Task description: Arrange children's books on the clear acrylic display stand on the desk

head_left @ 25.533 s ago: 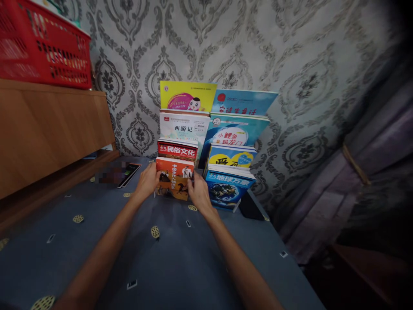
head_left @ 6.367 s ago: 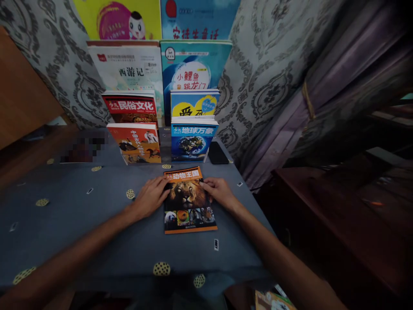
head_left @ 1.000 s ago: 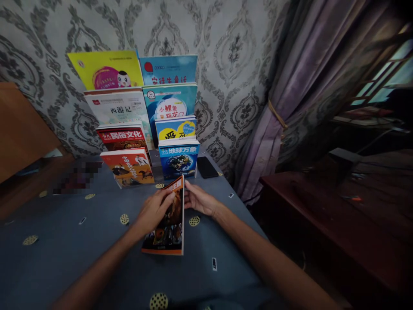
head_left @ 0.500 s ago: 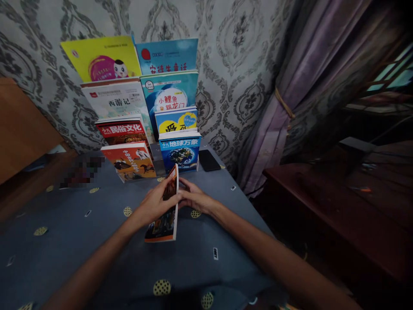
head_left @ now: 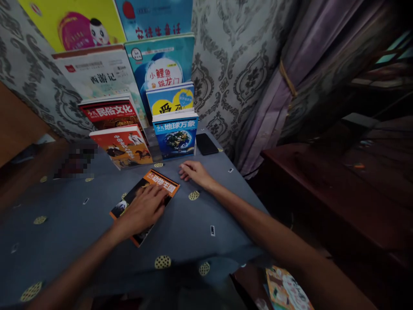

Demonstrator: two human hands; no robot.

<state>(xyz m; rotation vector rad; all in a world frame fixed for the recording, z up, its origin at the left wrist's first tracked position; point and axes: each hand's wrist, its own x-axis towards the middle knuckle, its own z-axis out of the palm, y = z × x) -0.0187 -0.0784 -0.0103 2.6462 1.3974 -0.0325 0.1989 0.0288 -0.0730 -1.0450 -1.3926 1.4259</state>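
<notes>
A black and orange book lies flat and slanted on the blue-grey tablecloth. Spread over its cover is my left hand, palm down with the fingers stretched out. To the right of the book, my right hand rests on the cloth with its fingers curled and touches no book. Behind them, books stand upright in two rows, one behind another. An orange book is at the front of the left row, and a blue book with a globe fronts the right row.
A black phone lies beside the right row. Patterned wallpaper and a tied purple curtain are behind. A dark red table stands at the right. Another colourful book shows below the table's near edge.
The black and orange book was held upright between both hands; now it lies flat under my left hand. My right hand has come off it. The view has tilted down and closer.
</notes>
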